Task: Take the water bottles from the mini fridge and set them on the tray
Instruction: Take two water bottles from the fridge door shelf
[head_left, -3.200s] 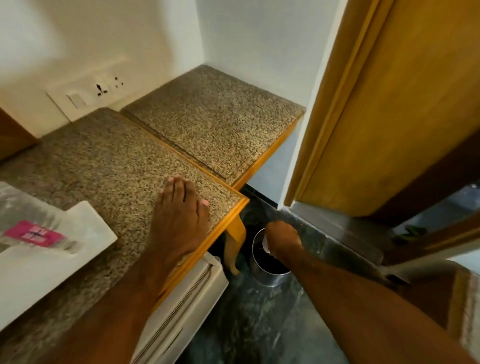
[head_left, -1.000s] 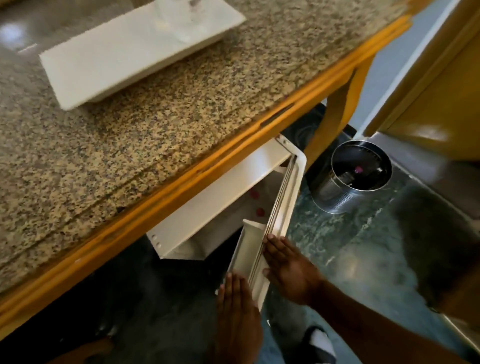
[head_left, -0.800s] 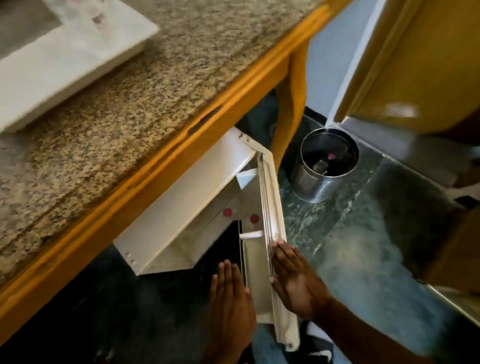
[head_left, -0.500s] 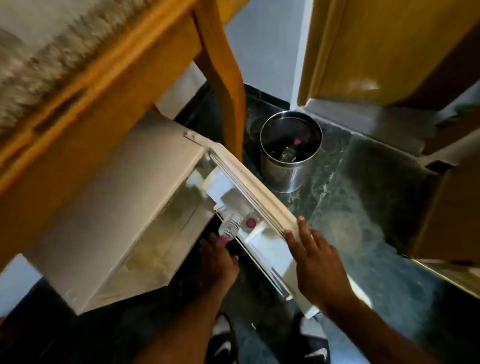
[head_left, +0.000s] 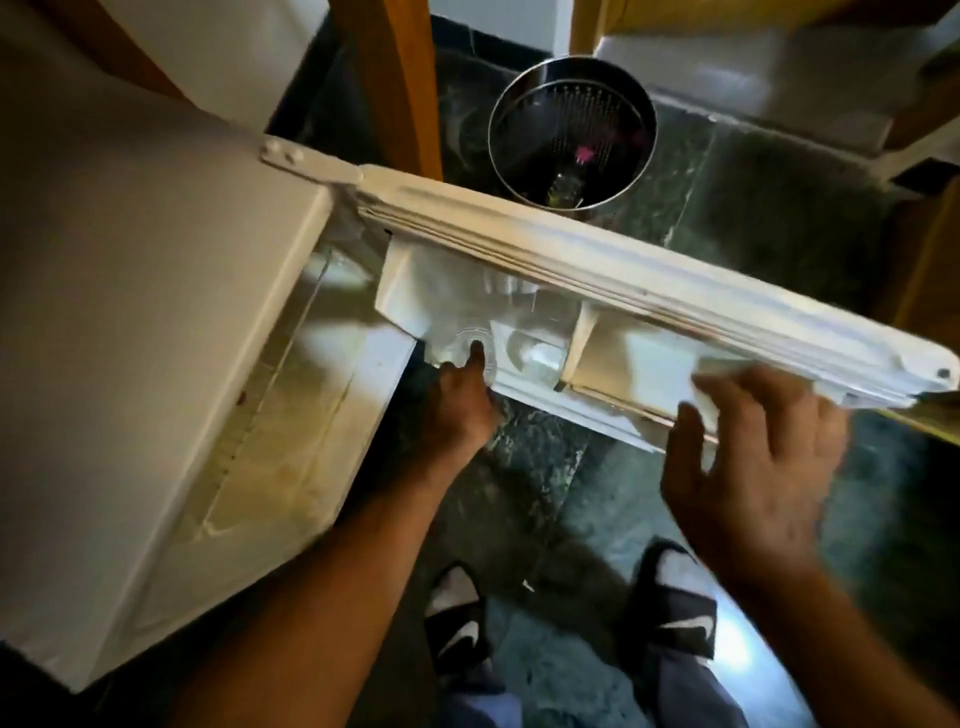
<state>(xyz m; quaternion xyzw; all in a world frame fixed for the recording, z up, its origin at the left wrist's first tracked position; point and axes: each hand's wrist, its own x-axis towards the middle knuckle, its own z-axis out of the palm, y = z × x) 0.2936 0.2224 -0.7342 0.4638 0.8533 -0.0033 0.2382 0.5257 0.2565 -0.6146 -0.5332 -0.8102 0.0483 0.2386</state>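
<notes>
The white mini fridge (head_left: 130, 312) stands under the counter with its door (head_left: 623, 270) swung open to the right. In the door shelf stands a clear water bottle (head_left: 457, 332), with a second clear bottle (head_left: 535, 353) beside it, both blurred. My left hand (head_left: 462, 405) reaches into the shelf and its fingers close on the top of the first bottle, hiding the cap. My right hand (head_left: 753, 467) is spread, fingertips against the lower free end of the door. The tray is out of view.
A steel bin (head_left: 571, 130) holding an empty bottle stands on the dark stone floor behind the door. A wooden table leg (head_left: 400, 78) rises by the fridge hinge. My feet in black slippers (head_left: 457, 623) are below. A wooden panel is at the right edge.
I have bent down from the counter and the fridge door has swung wide open. My left hand has gone from the door edge into the shelf onto a bottle; the right stays on the door.
</notes>
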